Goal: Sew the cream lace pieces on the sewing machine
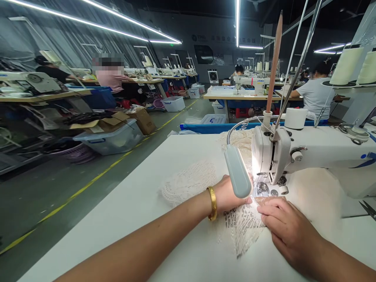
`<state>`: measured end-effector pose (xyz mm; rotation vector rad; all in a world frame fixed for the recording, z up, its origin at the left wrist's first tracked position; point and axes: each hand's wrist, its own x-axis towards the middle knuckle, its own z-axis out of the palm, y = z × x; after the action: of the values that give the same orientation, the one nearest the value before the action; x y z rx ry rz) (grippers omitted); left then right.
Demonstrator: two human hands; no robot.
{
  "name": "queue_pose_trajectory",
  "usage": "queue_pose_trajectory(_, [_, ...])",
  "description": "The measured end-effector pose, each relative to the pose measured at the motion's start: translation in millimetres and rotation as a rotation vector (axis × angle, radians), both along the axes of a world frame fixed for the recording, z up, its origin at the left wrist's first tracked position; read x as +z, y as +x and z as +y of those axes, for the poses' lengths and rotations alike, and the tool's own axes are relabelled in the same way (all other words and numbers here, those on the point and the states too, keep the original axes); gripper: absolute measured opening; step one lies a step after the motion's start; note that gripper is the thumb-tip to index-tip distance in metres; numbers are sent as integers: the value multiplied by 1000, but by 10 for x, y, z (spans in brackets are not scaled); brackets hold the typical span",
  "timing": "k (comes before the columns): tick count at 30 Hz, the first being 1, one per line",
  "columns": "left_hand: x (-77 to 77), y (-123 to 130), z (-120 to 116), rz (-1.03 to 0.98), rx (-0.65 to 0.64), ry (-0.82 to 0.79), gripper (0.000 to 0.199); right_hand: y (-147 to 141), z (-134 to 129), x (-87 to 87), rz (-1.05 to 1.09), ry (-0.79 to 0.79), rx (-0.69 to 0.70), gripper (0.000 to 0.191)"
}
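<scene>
A piece of cream lace fabric (245, 231) lies on the white sewing table just in front of the needle area of a white sewing machine (329, 143). At the lace's upper edge, my left hand (230, 196) has its thumb closed on the fabric; a grey lamp head (238, 172) hides most of its fingers. On the other side, my right hand (289, 225) pinches the lace edge close to the metal needle plate (262, 189). More pale lace (190, 182) spreads out to the left of my left hand.
Dark scissors (367, 210) lie at the right edge. Thread cones (346, 64) stand above the machine, and a brown pencil-like stick (274, 66) rises from its top. Bunched lace (237, 139) sits behind the lamp. Across the aisle are plastic bins (114, 137) and people at other machines.
</scene>
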<state>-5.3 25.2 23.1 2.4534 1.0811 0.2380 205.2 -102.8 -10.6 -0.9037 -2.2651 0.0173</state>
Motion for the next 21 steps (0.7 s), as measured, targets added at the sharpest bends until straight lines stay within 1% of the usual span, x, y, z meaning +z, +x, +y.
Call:
queue_pose_trajectory(3, [48,15,-67,4,26,8,16,2,5,-10,5,8,1,43])
queue_pose_trajectory(5, [55,17,-144,-4,54,50,11,1,9,-19,4,13,-2,43])
queue_pose_trajectory(7, [20,11,-238,-43,68,170,5,0,11,-28,1,13,-4,43])
queue_pose_trajectory(8, [-13,6,-286,-71,61,250,6,-1,11,-33,-1,13,-4,43])
queue_pose_trajectory(10, [-100,-1,-367,-124,21,409,16,1,7,-41,-8,11,-8,44])
queue_pose_trajectory(12, [-184,-5,-420,-158,-28,505,24,7,2,-48,-14,10,-18,43])
queue_pose_trajectory(14, [-234,-8,-443,-171,-73,540,27,12,0,-54,-20,8,-25,43])
queue_pose_trajectory(16, [-238,-18,-447,-166,-101,533,26,13,1,-56,-23,7,-23,43])
queue_pose_trajectory(21, [-148,-69,-433,-126,-73,523,21,3,8,-52,-16,4,-8,44])
